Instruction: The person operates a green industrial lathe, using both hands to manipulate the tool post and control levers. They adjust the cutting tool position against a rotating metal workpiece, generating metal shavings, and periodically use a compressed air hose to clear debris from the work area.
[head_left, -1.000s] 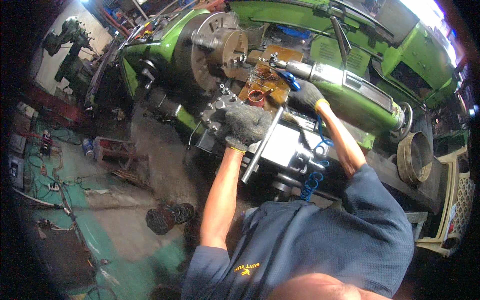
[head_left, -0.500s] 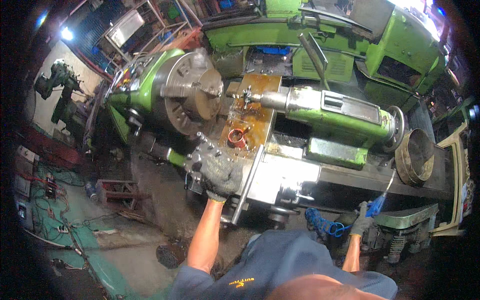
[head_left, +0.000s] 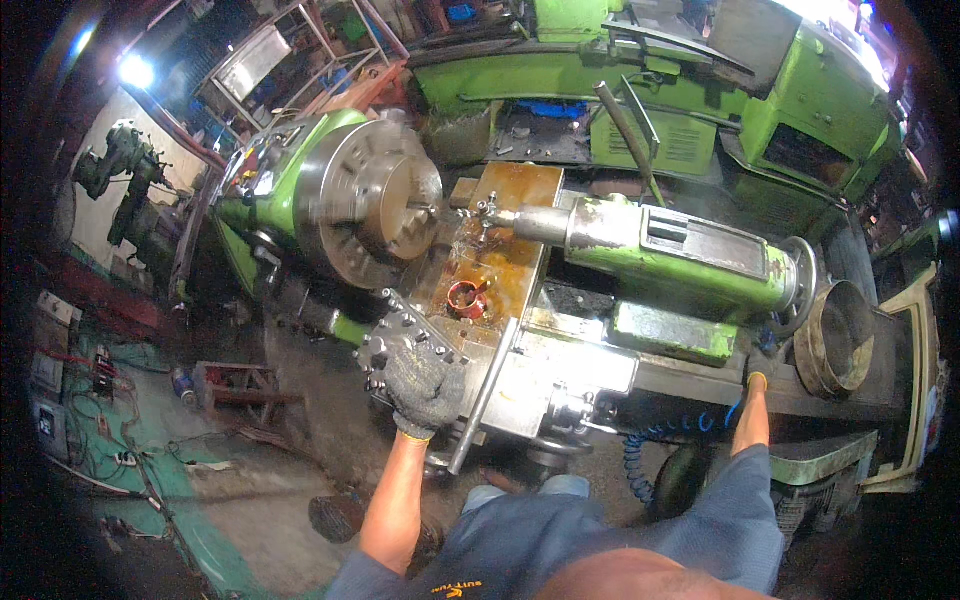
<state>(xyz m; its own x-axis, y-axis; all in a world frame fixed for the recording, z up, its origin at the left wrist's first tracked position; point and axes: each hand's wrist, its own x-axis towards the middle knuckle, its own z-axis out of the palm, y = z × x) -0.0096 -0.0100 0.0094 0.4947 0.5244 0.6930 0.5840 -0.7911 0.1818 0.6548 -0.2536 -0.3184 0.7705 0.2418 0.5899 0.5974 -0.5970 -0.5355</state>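
Diagonally, the tool post (head_left: 400, 325) slants down-right, left hand (head_left: 424, 386) atop.

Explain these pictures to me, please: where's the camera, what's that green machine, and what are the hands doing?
There's no robot here, only a person. The pictures come from a wide camera on the person's head, looking down, so straight edges bend. The green machine is a lathe; its round chuck looks blurred, perhaps spinning. The gloved left hand is on the bolted tool post. The gloved right hand is near the handwheel; what it holds is hard to tell. A red cup sits on the brown plate. A blue hose hangs in coils.
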